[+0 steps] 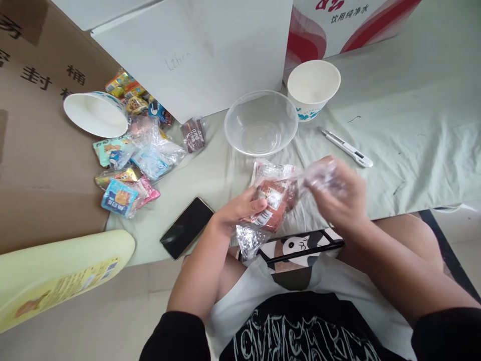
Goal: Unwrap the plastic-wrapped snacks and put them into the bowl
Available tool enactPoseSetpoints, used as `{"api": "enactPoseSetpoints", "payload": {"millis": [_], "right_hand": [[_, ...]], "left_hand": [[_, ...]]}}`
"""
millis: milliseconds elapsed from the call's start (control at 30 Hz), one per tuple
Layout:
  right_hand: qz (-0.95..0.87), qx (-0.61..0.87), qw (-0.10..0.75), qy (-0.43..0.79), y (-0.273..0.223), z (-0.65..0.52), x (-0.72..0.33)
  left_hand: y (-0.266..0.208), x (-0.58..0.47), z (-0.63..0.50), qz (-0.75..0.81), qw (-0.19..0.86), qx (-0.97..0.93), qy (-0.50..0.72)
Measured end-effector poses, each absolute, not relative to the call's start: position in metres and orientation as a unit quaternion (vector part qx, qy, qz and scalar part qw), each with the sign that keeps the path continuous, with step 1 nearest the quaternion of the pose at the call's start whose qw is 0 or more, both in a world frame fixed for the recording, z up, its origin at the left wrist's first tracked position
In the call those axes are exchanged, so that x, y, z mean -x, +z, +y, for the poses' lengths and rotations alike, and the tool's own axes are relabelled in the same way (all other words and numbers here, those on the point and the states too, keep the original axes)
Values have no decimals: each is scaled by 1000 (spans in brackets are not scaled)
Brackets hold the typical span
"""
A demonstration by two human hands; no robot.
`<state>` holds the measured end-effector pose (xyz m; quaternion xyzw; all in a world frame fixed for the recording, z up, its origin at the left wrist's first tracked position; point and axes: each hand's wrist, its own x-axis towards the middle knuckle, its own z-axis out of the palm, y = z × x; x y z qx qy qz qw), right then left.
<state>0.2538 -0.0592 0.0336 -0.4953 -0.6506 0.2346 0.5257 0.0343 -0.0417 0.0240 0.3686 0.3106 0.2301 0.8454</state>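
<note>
My left hand (242, 206) is closed on a reddish-brown snack packet (276, 208) with a white barcode label, its thumb pressed on the front. Clear crinkled plastic wrap (251, 240) hangs below the packet. On the other side, my right hand (343, 195) grips a bunched piece of clear plastic (325, 175) stretched out from the packet; the hand is slightly blurred. Just beyond both hands stands a clear plastic bowl (261, 125) with nothing visible in it. Behind the packet lies another pale printed wrapper part (265, 169).
A white paper tub (313, 82) and a utility knife (345, 148) are at the right. To the left lie a black phone (187, 226), a dark small packet (193, 135), several colourful snack packets (120, 196) and a tipped paper tub (97, 115). White boxes (195, 55) stand behind.
</note>
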Motion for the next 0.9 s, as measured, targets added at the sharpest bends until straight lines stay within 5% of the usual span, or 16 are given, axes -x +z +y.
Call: {"api": "enactPoseSetpoints", "payload": {"millis": [100, 333, 733, 900], "right_hand": [[-576, 586, 527, 214, 18, -48, -266], [-698, 569, 318, 297, -4, -32, -267], [-713, 534, 377, 252, -7, -15, -252], [-652, 536, 519, 132, 7, -31, -242]], "left_hand": [[27, -29, -37, 340, 830, -339, 284], [21, -19, -14, 361, 792, -250, 424], [4, -33, 7, 408, 656, -264, 578], [3, -27, -6, 385, 712, -284, 514]]}}
